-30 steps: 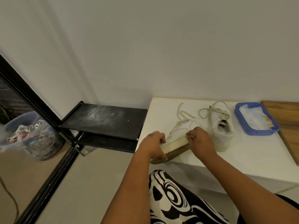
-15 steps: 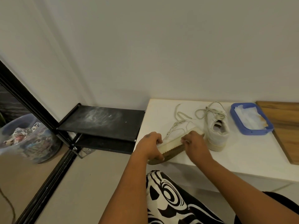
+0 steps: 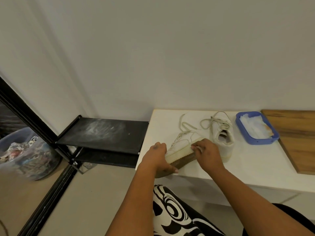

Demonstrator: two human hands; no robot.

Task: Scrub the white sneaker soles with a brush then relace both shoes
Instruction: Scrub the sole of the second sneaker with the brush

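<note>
Since half a second ago the right hand (image 3: 207, 153) has slid a little along the sole toward the heel, while the left hand (image 3: 157, 158) has kept its grip on the toe; the near sneaker (image 3: 182, 147) lies tipped on its side at the front left corner of the white table (image 3: 255, 167), its brown tread and pale sole edge facing the person; the left hand's fingers curl over the toe, thumb under the sole; the right hand is curled closed against the sole edge, knuckles up, a small white thing showing at its fingertips, too small to say whether it is the brush; loose laces (image 3: 185, 125) trail from the shoe toward the wall; the second sneaker (image 3: 223, 140) stands upright just beside it, heel toward the person, laces piled on top; a blue tray (image 3: 242, 133) holding white cloth sits right of it, near a wooden board (image 3: 298, 133); a black shelf (image 3: 102, 132) stands left of the table.
</note>
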